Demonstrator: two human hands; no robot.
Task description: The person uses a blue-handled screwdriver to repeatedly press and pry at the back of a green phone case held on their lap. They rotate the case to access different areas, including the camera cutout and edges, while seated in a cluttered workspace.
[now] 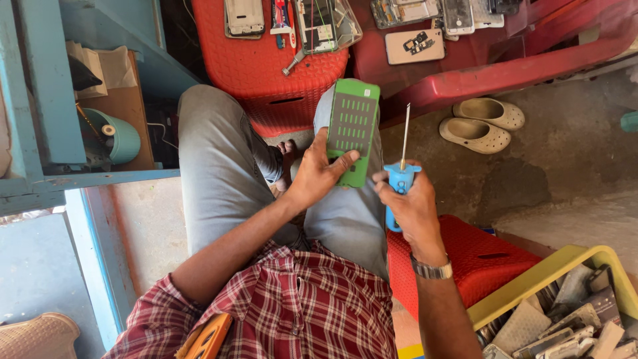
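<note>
Red ribbed plastic stool point(266, 73) ahead, strewn with phone parts; yellow crate point(551, 269) of flat grey scrap boards at lower right. Left hand point(316, 174) clasps a flat green rectangular panel point(352, 129) with slotted dark grid, thumb across its lower edge, held over the knee. Right hand point(412, 206) is fisted around a blue-handled screwdriver point(401, 176), thin steel shaft upright, just beside the panel.
</note>
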